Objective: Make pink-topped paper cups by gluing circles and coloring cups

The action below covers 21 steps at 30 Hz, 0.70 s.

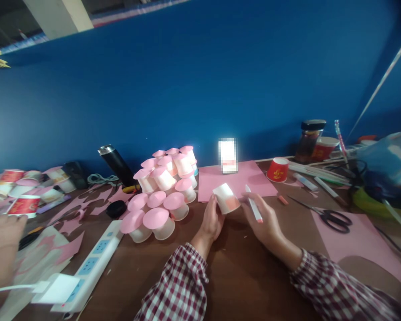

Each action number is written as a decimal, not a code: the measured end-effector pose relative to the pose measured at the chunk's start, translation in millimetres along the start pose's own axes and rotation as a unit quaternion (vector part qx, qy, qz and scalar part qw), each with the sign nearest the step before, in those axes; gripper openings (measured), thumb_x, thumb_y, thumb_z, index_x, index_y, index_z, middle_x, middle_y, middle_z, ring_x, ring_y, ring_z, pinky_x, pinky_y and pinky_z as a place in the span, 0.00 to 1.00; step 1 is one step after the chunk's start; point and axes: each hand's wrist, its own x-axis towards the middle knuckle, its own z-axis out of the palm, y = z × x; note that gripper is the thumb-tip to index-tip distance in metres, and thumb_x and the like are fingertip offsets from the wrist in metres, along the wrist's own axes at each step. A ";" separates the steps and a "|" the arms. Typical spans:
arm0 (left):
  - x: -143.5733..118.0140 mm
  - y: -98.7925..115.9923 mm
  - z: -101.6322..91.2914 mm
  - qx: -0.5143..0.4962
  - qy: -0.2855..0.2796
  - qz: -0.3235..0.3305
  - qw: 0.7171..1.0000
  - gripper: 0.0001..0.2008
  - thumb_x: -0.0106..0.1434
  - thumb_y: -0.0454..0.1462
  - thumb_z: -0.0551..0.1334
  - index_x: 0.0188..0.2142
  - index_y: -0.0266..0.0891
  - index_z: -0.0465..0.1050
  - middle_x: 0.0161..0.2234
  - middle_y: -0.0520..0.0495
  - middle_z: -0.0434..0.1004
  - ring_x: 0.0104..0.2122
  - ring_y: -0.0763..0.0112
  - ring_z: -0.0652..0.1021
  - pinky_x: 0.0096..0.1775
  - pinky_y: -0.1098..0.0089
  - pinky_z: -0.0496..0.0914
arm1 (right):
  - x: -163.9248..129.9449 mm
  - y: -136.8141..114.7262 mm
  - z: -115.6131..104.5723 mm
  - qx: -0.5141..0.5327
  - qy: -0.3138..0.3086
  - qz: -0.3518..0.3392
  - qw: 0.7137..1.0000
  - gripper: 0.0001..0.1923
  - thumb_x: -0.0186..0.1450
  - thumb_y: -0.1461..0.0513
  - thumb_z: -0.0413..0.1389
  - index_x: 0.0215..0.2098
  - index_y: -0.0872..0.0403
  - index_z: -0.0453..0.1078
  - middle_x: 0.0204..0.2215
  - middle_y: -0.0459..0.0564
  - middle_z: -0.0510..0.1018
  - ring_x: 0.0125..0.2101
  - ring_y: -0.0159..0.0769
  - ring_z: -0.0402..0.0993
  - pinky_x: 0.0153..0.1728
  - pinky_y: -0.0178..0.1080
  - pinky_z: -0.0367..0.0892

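Observation:
Near the middle of the table, my left hand (212, 225) is closed around a white paper cup (224, 195) with a patch of orange on its lower side. The cup lies tilted in the fingers. My right hand (265, 223) grips a white marker pen (254, 205), whose reddish end points toward me. Its fingertips are close to the cup's right side; whether they touch it I cannot tell. Left of my hands stands a group of paper cups topped with pink paper cones (158, 218). A pink paper sheet (209, 185) lies behind the held cup.
A power strip (98, 261) with a white plug lies at left, beside pink scraps and another person's hand (2, 249). At right are a red paper cup (278, 170), black scissors (336, 220), pens, and a lidded jar (309, 140). A blue partition (200, 89) rises behind.

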 end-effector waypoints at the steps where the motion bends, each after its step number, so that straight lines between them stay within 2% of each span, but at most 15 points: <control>1: -1.0 1.4 3.0 0.000 -0.024 0.006 1.000 0.16 0.63 0.45 0.56 0.43 0.36 0.71 0.45 0.43 0.75 0.51 0.61 0.71 0.54 0.62 0.61 | 0.4 0.5 -0.1 0.000 0.005 0.003 1.000 0.10 0.64 0.63 0.52 0.44 0.52 0.66 0.38 0.51 0.78 0.37 0.38 0.77 0.38 0.37 0.71; 4: -3.8 4.6 9.6 0.004 -0.072 0.009 0.997 0.13 0.64 0.42 0.56 0.44 0.37 0.70 0.45 0.44 0.76 0.50 0.61 0.72 0.54 0.61 0.62 | 1.4 0.7 -0.8 0.004 0.010 0.012 1.000 0.12 0.64 0.64 0.50 0.46 0.53 0.66 0.37 0.52 0.78 0.37 0.38 0.77 0.38 0.38 0.72; 9: -4.5 3.8 10.1 0.023 -0.088 0.005 0.996 0.18 0.61 0.39 0.59 0.51 0.40 0.66 0.46 0.44 0.75 0.51 0.61 0.72 0.54 0.59 0.62 | 2.9 1.5 -1.5 0.005 0.006 0.021 1.000 0.12 0.63 0.65 0.50 0.45 0.53 0.65 0.37 0.53 0.78 0.36 0.38 0.77 0.37 0.39 0.72; 13: -3.1 2.4 6.9 0.049 -0.060 0.014 0.997 0.19 0.61 0.40 0.60 0.52 0.39 0.65 0.48 0.42 0.74 0.49 0.61 0.73 0.52 0.59 0.64 | 4.4 2.8 -2.0 0.016 0.009 0.019 1.000 0.13 0.63 0.64 0.50 0.47 0.53 0.64 0.39 0.54 0.78 0.36 0.39 0.77 0.37 0.41 0.73; 18: -2.3 4.3 5.8 0.103 -0.013 0.032 0.994 0.17 0.61 0.44 0.60 0.47 0.39 0.68 0.47 0.42 0.74 0.48 0.60 0.74 0.51 0.59 0.65 | 6.1 -0.9 -4.4 0.021 0.030 0.028 0.999 0.14 0.66 0.61 0.49 0.49 0.54 0.64 0.42 0.56 0.77 0.40 0.40 0.76 0.38 0.41 0.72; 21: -1.3 3.4 4.3 0.126 0.000 0.040 0.991 0.19 0.61 0.46 0.59 0.48 0.39 0.68 0.49 0.41 0.72 0.49 0.59 0.73 0.52 0.58 0.65 | 5.0 -3.6 -6.4 0.054 0.038 0.044 0.997 0.14 0.68 0.59 0.48 0.50 0.53 0.65 0.39 0.54 0.77 0.36 0.38 0.75 0.35 0.38 0.72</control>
